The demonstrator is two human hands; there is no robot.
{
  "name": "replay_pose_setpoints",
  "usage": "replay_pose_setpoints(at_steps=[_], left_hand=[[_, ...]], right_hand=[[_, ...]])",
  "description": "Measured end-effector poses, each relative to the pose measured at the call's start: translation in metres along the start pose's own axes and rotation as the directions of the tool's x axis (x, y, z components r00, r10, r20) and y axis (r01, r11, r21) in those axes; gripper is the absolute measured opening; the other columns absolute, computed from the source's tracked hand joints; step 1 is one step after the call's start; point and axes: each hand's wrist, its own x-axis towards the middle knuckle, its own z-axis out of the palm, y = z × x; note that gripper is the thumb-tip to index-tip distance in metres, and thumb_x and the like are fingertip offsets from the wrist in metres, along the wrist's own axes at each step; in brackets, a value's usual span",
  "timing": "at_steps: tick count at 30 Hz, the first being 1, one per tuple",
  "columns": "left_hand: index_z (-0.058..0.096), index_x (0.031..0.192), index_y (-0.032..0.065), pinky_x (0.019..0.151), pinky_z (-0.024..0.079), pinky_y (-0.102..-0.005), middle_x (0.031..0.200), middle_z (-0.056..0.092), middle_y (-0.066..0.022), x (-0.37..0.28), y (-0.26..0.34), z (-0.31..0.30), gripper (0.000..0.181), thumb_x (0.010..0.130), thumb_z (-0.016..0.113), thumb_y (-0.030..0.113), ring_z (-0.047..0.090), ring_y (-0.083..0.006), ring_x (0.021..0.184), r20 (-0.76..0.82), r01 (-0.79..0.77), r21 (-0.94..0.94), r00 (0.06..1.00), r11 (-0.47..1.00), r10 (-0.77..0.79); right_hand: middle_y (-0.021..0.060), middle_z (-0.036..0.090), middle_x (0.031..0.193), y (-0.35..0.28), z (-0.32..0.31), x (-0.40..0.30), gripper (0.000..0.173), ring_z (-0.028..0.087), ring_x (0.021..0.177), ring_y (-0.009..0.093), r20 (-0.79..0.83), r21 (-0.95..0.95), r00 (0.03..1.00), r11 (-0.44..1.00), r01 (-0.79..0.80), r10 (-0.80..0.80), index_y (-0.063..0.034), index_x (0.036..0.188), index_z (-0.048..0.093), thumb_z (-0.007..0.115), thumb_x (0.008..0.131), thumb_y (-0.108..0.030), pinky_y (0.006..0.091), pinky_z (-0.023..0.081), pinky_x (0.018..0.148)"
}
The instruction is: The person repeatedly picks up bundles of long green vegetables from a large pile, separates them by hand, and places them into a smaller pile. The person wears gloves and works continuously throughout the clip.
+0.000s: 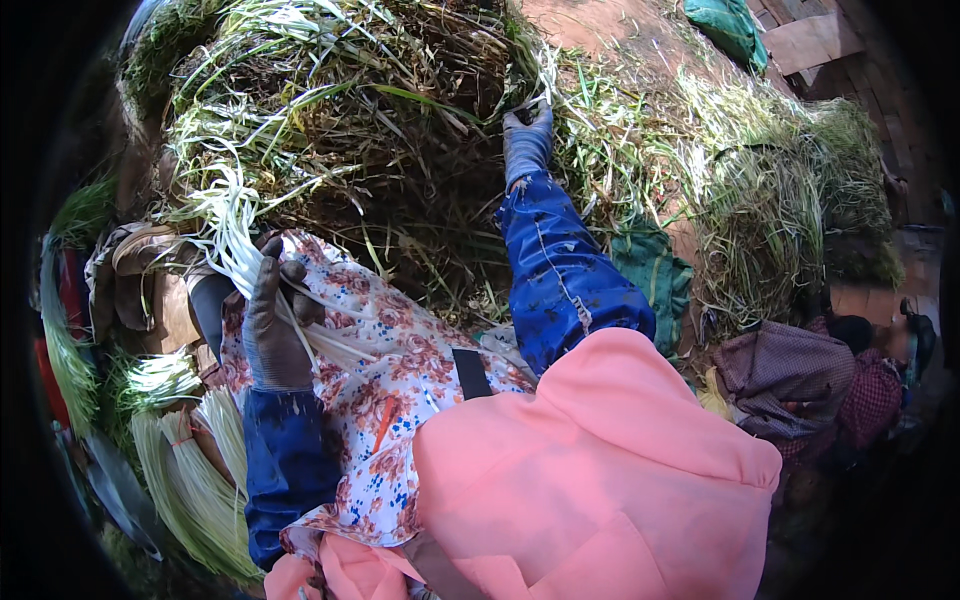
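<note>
My left hand (281,319), in a dark worn glove, grips a loose bunch of long pale stems (238,232) above my floral apron (352,307). Their bright white ends fan out over the near left of the plant heap, and a few thin stalks trail towards my lap. My right arm reaches forward to the heap of green and dried stalks (420,127). At its right edge my gloved right hand (528,142) has its fingers curled at a few whitish stalks (549,75); the fingertips are partly hidden among them.
Tied bundles of pale stems (187,457) lie at my left. More cut greenery (765,195) is piled to the right, past a green woven sack (652,277). Checked cloth (787,375) covers someone or something at far right. Another green sack (726,30) lies at the top right.
</note>
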Motion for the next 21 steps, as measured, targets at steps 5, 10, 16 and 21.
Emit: replay_pose_setpoints(at_steps=[5,10,16,21], left_hand=[[0.048,0.117,0.0095,0.043,0.031,-0.0194,0.077,0.054,0.0018,0.0,-0.006,-0.01,0.033,0.087,0.049,0.024,0.04,-0.0047,0.05,-0.029,0.017,0.026,0.999,1.0,-0.016],[0.048,0.118,0.0088,0.042,0.032,-0.0191,0.077,0.055,0.0016,0.003,-0.009,-0.004,0.035,0.087,0.049,0.025,0.042,-0.0045,0.049,-0.007,0.025,0.047,1.0,0.999,-0.025],[0.047,0.118,0.0076,0.042,0.033,-0.0195,0.076,0.055,0.0009,-0.002,0.001,-0.016,0.035,0.087,0.049,0.024,0.042,-0.0048,0.05,-0.042,-0.024,0.016,0.999,1.0,0.025],[0.049,0.114,0.0044,0.038,0.033,-0.0173,0.076,0.059,-0.004,0.005,0.01,-0.007,0.033,0.086,0.053,0.023,0.047,-0.0061,0.046,-0.029,-0.094,0.008,0.995,0.996,0.094]], right_hand=[[0.0024,0.061,0.085,-0.03,-0.02,-0.013,0.034,0.055,0.076,0.009,0.129,0.358,0.976,0.926,0.121,-0.177,-0.0045,0.11,0.053,0.057,0.076,0.003,0.0228,0.045,0.074],[0.0039,0.063,0.09,-0.05,-0.066,-0.016,0.017,0.057,0.084,0.01,0.201,0.333,0.915,0.903,0.272,-0.35,-0.005,0.093,0.064,0.062,0.077,0.0,0.0243,0.044,0.08],[0.0053,0.063,0.094,-0.112,-0.112,0.007,0.018,0.058,0.087,0.012,0.15,0.529,0.878,0.787,0.317,-0.455,-0.0039,0.095,0.062,0.056,0.08,0.004,0.0255,0.045,0.081],[0.0122,0.055,0.11,-0.133,-0.124,0.032,0.027,0.054,0.1,0.026,0.511,-0.546,0.704,0.447,0.709,-0.493,-0.0111,0.106,0.058,0.057,0.079,-0.009,0.0327,0.042,0.09]])
